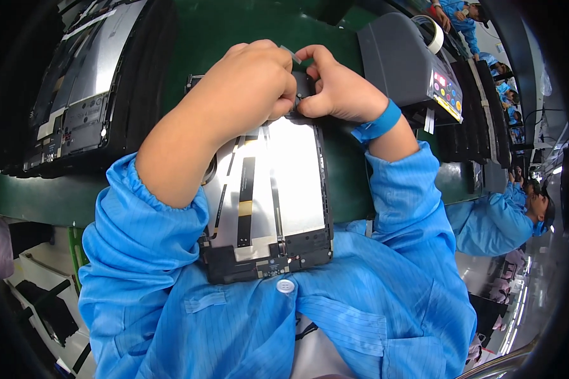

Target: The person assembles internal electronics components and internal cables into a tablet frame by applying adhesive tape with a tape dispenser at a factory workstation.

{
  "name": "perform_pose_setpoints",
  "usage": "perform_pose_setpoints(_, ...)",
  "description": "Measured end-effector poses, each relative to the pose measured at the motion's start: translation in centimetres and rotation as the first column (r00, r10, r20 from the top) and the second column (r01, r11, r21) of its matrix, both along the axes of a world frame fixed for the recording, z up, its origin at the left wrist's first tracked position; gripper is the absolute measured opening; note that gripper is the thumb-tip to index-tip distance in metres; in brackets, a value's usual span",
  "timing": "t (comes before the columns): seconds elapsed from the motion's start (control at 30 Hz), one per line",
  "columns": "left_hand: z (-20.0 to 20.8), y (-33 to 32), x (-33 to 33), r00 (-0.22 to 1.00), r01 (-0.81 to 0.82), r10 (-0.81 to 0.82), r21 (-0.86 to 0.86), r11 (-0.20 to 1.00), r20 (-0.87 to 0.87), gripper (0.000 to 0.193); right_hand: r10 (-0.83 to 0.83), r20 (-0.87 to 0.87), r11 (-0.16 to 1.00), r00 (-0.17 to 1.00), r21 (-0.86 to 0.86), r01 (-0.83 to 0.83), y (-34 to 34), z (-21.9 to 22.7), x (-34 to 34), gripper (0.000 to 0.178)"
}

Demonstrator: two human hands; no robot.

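Note:
An opened tablet housing (297, 183) lies in front of me, its near end close to my jacket. It has a bright metal plate, dark flat cables and a black near end. Over its far end, my left hand (256, 79) is closed, fingers curled down and fingertips hidden. My right hand (344, 91) faces it with a bent index finger and thumb, its other fingers curled. A small translucent strip (290, 55) shows between the left knuckles and the right index fingertip. What the fingers grip at the housing is hidden.
A stack of similar tablet housings (85, 107) stands at the left of the green table (202, 31). At the right is a grey tape dispenser (395, 60) with a tape roll (435, 35) and coloured buttons. Beyond it lie black stacked parts (480, 107). A co-worker (499, 218) sits at the right.

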State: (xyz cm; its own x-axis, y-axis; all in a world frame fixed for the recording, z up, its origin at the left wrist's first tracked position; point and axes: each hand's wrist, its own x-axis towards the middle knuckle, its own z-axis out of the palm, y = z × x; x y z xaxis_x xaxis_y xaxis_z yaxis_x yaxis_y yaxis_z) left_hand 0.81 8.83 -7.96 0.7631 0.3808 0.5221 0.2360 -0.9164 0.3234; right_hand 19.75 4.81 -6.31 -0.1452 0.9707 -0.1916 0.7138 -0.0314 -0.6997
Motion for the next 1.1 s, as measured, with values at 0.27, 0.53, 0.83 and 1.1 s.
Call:
perform_pose_setpoints(0.27, 0.0, 0.0, 0.0, 1.0, -0.012, 0.012, 0.017, 1.0, -0.004, 0.009, 0.014, -0.011, 1.0, 1.0, -0.012, -0.014, 0.0, 0.4, 0.1, 0.089)
perform_pose_setpoints(0.53, 0.0, 0.0, 0.2, 1.0, 0.009, -0.009, -0.021, 1.0, 0.016, 0.008, 0.015, 0.046, 1.0, 0.999, 0.004, -0.016, 0.0, 0.3, -0.2, 0.09)
perform_pose_setpoints(0.83, -0.1, -0.3, 0.0, 0.997, 0.022, -0.024, 0.016, 1.0, 0.074, 0.008, -0.025, 0.188, 0.995, 0.982, 0.099, 0.006, -0.5, 0.7, -1.4, 0.089)
perform_pose_setpoints(1.1, 0.8, -1.1, -0.4, 0.999, 0.053, -0.053, 0.044, 0.998, -0.002, 0.013, -0.017, -0.075, 0.992, 0.997, -0.127, 0.008, 0.5, 0.1, 0.8, 0.088)
